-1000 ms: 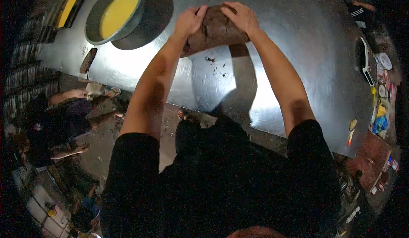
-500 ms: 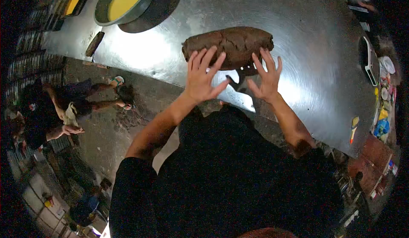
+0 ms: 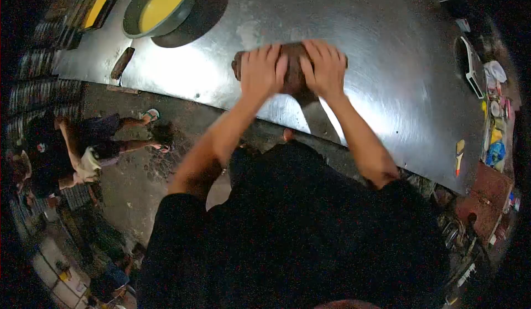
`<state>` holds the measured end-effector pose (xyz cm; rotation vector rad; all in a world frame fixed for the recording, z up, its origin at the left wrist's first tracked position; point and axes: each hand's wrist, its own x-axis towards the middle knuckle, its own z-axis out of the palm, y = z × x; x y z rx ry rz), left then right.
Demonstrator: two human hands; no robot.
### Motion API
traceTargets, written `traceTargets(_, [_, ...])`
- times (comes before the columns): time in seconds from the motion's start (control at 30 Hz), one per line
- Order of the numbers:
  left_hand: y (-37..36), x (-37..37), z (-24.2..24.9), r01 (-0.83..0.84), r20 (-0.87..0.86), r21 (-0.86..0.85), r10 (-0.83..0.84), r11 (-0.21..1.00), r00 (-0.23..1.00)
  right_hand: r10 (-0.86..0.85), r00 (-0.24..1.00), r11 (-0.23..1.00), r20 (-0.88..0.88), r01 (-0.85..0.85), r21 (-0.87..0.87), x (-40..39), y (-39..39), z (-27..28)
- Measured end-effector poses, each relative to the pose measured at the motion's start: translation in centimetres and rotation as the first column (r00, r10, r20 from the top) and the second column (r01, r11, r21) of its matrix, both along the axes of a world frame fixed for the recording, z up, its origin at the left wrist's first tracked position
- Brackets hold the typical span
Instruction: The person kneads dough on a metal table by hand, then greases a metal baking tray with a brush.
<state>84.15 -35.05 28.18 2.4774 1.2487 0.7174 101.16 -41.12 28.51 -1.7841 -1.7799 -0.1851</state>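
A thick roll of dark brown dough [image 3: 294, 68] lies across the metal table [image 3: 398, 60] in front of me. My left hand [image 3: 259, 72] is wrapped over its left part, fingers curled across the top. Over the right part, my right hand [image 3: 326, 71] grips it the same way. Both thumbs lie towards the middle, where a strip of dough shows between them. The dough's two ends stick out past my hands. The underside of the roll and my fingertips are hidden.
At the upper left stands a basin [image 3: 131, 22] of yellow liquid [image 3: 163, 6]. A small brown piece [image 3: 122, 63] lies by the table's left edge. To the right are a brush [image 3: 459, 157] and a white-framed device [image 3: 473, 71]. Another person [image 3: 66, 151] is at far left.
My hands have moved forward from the near side of the dough onto its top, fingers closing over it. The roll now looks partly covered and slightly shifted left.
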Motion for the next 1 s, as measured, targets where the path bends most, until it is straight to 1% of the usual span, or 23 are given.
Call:
traceTargets(0.07, [-4.4, -2.0, -0.9, 0.027, 0.026, 0.182, -0.033, 0.983, 0.999, -0.006, 1.0, 1.0, -0.01, 0.007, 0.022, -1.7, -5.2, -0.2])
traceTargets(0.17, [-7.8, -5.1, 0.1, 0.237, 0.017, 0.097, -0.239, 0.967, 0.971, 0.008, 0.996, 0.987, -0.086, -0.022, -0.16, -1.8, -11.4, -1.5])
traceTargets(0.2, [-6.8, -6.2, -0.1, 0.233, 0.01, 0.104, -0.235, 0.967, 0.972, 0.067, 0.985, 0.978, -0.16, -0.096, -0.184, -0.9, -12.3, -0.7])
traceTargets(0.23, [-5.7, -7.3, -0.7, 0.197, 0.16, -0.017, -0.192, 0.98, 0.968, 0.132, 0.967, 0.958, -0.218, -0.181, -0.222, 0.8, -12.7, 0.2])
traceTargets(0.27, [-4.7, -8.3, -1.2, 0.179, 0.303, -0.152, -0.126, 0.972, 0.945, 0.099, 0.817, 0.99, -0.568, -0.137, -0.025, 3.0, -13.2, -2.4])
traceTargets(0.3, [-3.5, -8.7, -0.9, 0.002, 0.432, -0.174, 0.075, 0.985, 0.899, -0.072, 0.84, 0.997, -0.537, 0.074, -0.017, 4.3, -12.6, -0.9])
traceTargets(0.33, [-1.8, -8.7, -0.6, -0.174, 0.55, -0.216, 0.267, 0.961, 0.792, -0.119, 0.774, 0.989, -0.622, 0.151, -0.001, 5.5, -11.1, 0.4])
traceTargets(0.37, [-0.8, -9.0, -1.4, -0.061, 0.644, -0.47, 0.389, 0.881, 0.658, -0.165, 0.639, 0.982, -0.751, 0.179, -0.064, 6.3, -9.4, 0.2])
traceTargets(0.4, [0.0, -9.0, -2.8, 0.101, 0.676, -0.66, 0.53, 0.744, 0.511, -0.165, 0.645, 0.983, -0.746, 0.17, -0.069, 7.2, -7.9, -1.4])
traceTargets(0.43, [-0.1, -8.7, -5.7, 0.253, 0.682, -0.721, 0.595, 0.645, 0.426, -0.071, 0.05, 0.997, -0.996, -0.03, -0.073, 7.8, -6.9, -3.8])
traceTargets(0.47, [-1.6, -8.4, -5.6, 0.359, 0.801, -0.549, 0.351, 0.755, 0.486, -0.072, -0.58, 0.981, -0.812, -0.186, 0.047, 8.2, -6.4, -5.3])
traceTargets(0.5, [-2.2, -7.3, -6.3, 0.321, 0.801, -0.579, 0.448, 0.75, 0.398, -0.084, -0.581, 0.979, -0.809, -0.199, 0.041, 7.2, -6.0, -4.6])
traceTargets(0.53, [-2.2, -6.5, -6.8, 0.285, 0.791, -0.608, 0.53, 0.741, 0.306, -0.148, -0.379, 0.973, -0.913, -0.219, -0.067, 5.7, -5.4, -4.1])
traceTargets(0.57, [-2.1, -6.1, -7.0, 0.277, 0.782, -0.618, 0.54, 0.735, 0.312, -0.216, -0.16, 0.961, -0.963, -0.209, -0.181, 4.6, -5.4, -3.8])
traceTargets(0.6, [-2.3, -5.8, -7.0, 0.222, 0.757, -0.647, 0.582, 0.729, 0.296, -0.235, -0.169, 0.957, -0.957, -0.211, -0.198, 4.2, -6.1, -4.2])
traceTargets(0.67, [-2.2, -4.9, -6.6, 0.165, 0.745, -0.66, 0.613, 0.733, 0.263, -0.237, -0.416, 0.967, -0.878, -0.183, -0.175, 4.2, -5.5, -4.1])
traceTargets(0.7, [-2.0, -4.6, -6.2, 0.156, 0.703, -0.708, 0.667, 0.689, 0.249, -0.236, -0.411, 0.967, -0.881, -0.193, -0.169, 3.8, -5.4, -3.5])
traceTargets(0.77, [-0.5, -4.2, -5.3, 0.156, 0.685, -0.726, 0.683, 0.67, 0.255, -0.219, -0.194, 0.976, -0.956, -0.045, -0.214, 2.7, -5.3, -2.0])
traceTargets(0.8, [0.1, -4.2, -5.0, 0.155, 0.688, -0.723, 0.68, 0.674, 0.252, -0.215, -0.192, 0.977, -0.957, -0.048, -0.21, 2.5, -5.2, -1.5])
traceTargets(0.87, [1.2, -4.4, -4.0, 0.285, 0.73, -0.683, 0.613, 0.672, 0.304, -0.192, -0.104, 0.981, -0.976, -0.007, -0.192, 2.1, -5.5, -0.7])
traceTargets(0.9, [2.2, -4.4, -3.1, 0.276, 0.762, -0.638, 0.538, 0.718, 0.362, -0.128, -0.018, 0.99, -0.992, 0.06, -0.129, 1.3, -5.2, 0.2])
traceTargets(0.93, [3.3, -4.4, -2.3, 0.234, 0.788, -0.557, 0.418, 0.797, 0.453, -0.139, -0.019, 0.988, -0.99, 0.067, -0.14, 0.6, -5.1, 0.9])
traceTargets(1.0, [6.1, -3.9, 0.1, 0.243, 0.817, -0.492, 0.347, 0.836, 0.46, -0.029, -0.069, 0.985, -0.997, 0.168, -0.04, -0.6, -4.1, 1.8])
